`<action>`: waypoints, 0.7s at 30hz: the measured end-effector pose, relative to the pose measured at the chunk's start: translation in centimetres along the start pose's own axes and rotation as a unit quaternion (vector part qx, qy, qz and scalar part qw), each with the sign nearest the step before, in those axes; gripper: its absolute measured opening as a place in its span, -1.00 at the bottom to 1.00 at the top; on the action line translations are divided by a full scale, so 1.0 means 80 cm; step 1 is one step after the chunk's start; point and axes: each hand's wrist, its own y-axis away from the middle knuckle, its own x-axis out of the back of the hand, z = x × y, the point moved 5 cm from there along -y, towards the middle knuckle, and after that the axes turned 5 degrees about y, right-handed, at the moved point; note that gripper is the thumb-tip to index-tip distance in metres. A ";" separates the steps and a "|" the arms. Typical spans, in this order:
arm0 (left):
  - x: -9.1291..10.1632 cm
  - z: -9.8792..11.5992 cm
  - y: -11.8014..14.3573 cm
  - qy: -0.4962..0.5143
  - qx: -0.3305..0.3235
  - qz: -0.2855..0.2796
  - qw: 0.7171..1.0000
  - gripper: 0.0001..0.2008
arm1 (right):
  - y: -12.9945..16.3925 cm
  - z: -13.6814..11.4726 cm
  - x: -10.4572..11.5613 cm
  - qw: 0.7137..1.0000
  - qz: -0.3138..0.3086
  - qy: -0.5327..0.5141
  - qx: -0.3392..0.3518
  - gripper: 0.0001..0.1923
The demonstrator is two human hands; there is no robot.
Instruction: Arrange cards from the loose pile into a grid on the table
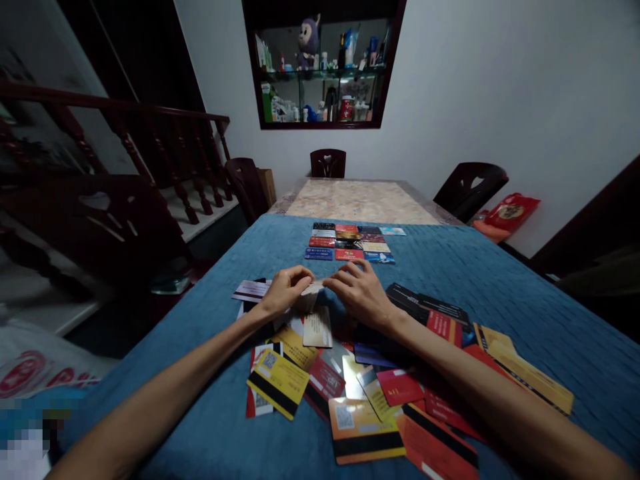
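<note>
Nearest the camera, among loose cards [327,379] scattered over blue cloth [215,427]: red-orange card [440,445] with a black stripe, lying flat beside orange card [367,432] bearing a QR code and similar stripe. Noted just beyond, on the left: yellow card [280,384], also striped and coded, lying partly over red-and-white card [251,403]. Noted farther right, around the right forearm [475,380]: red cards [444,327], gold cards [533,380] and black cards [440,307]. Located above the far part of this spread, between both hands: pale card [315,288], with markings too indistinct to read. Found pinched at its left side between thumb and index finger of the left hand [287,290]. Found at its right side: fingertips of the right hand [361,293], bent and close together; cannot tell whether gripping or merely touching. Observed just nearer than these hands: cream card [317,328], lying flat on the pile. Observed farther off on the same cloth: arranged cards [321,242], set in three overlapping columns, with light-blue card [393,231] at the right end of the farthest row. Recorded at the far end: patterned tabletop [355,200], dark chair [327,172], and recessed wall cabinet [323,125] holding purple plush toy [307,41] and assorted containers [346,108]. Recorded on the right: red bag [513,212] beside another dark chair [456,200].
</note>
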 end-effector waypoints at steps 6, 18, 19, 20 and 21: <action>-0.001 0.002 0.001 -0.027 -0.005 -0.005 1.000 -0.74 | 0.000 0.018 -0.004 0.995 -0.070 -0.021 -0.066 -0.75; -0.003 -0.001 0.006 -0.079 -0.048 -0.002 0.996 -0.74 | 0.006 0.032 -0.026 0.985 -0.126 -0.038 -0.113 -0.78; -0.004 0.000 0.007 -0.088 -0.053 -0.006 0.995 -0.76 | 0.006 0.032 -0.026 0.985 -0.128 -0.037 -0.113 -0.78; -0.005 0.000 0.008 -0.098 -0.058 -0.010 0.993 -0.77 | 0.006 0.032 -0.026 0.984 -0.131 -0.036 -0.112 -0.78; -0.007 0.001 0.009 -0.108 -0.062 -0.013 0.992 -0.78 | 0.006 0.032 -0.026 0.984 -0.135 -0.036 -0.111 -0.78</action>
